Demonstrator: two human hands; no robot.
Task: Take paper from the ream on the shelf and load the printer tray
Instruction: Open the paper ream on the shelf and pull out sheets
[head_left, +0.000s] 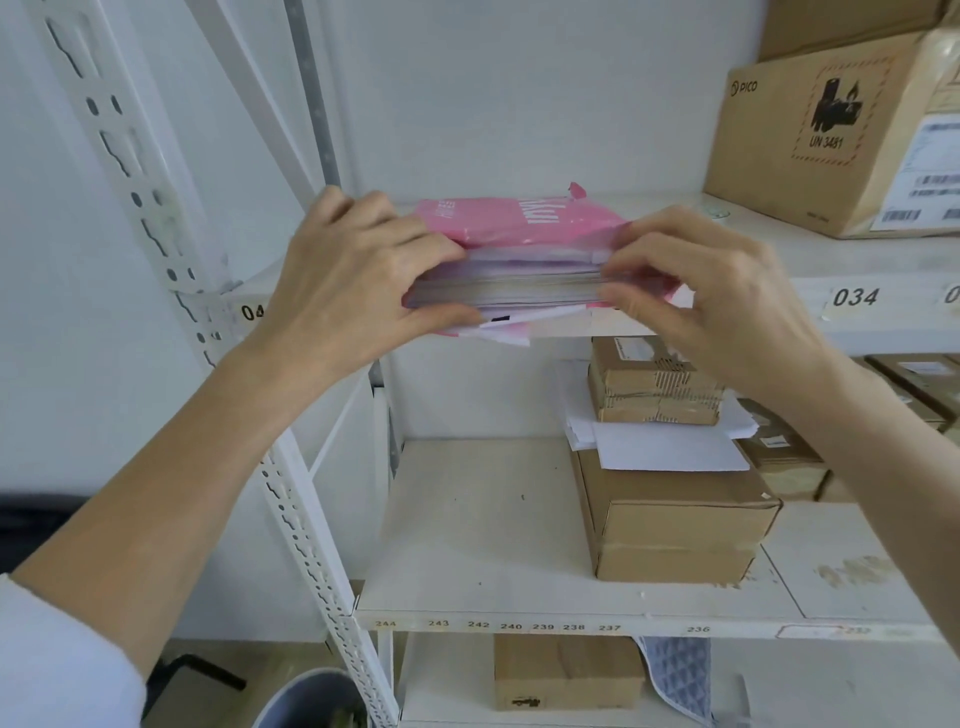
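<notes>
Two bare hands grip one stack of paper (506, 288) at the front edge of the upper shelf (810, 260). The left hand (353, 280) closes on the left end of the stack, fingers curled over the top and thumb pressed beneath. The right hand (696, 291) pinches the right end, fingertips above and thumb below. The sheets are thin and white, with slightly uneven, layered edges facing the camera. The stack sits inside a torn pink wrapper (519, 221) of glossy, crinkled film bearing white lettering; the wrapper is open at the front, and a loose flap hangs under the sheets over the shelf lip.

The shelving is white painted metal with perforated uprights (156, 218) and flat, scuffed boards. Numbered labels run along the shelf edges.

A large brown corrugated carton (810, 150) printed with a battery hazard mark stands on the upper shelf, well to the right of the ream. On the middle shelf (478, 530), a flat cardboard box (675, 525) carries loose white sheets (670, 447), and a smaller cardboard parcel (654, 389) rests on those. The contents of the closed boxes cannot be told.
</notes>
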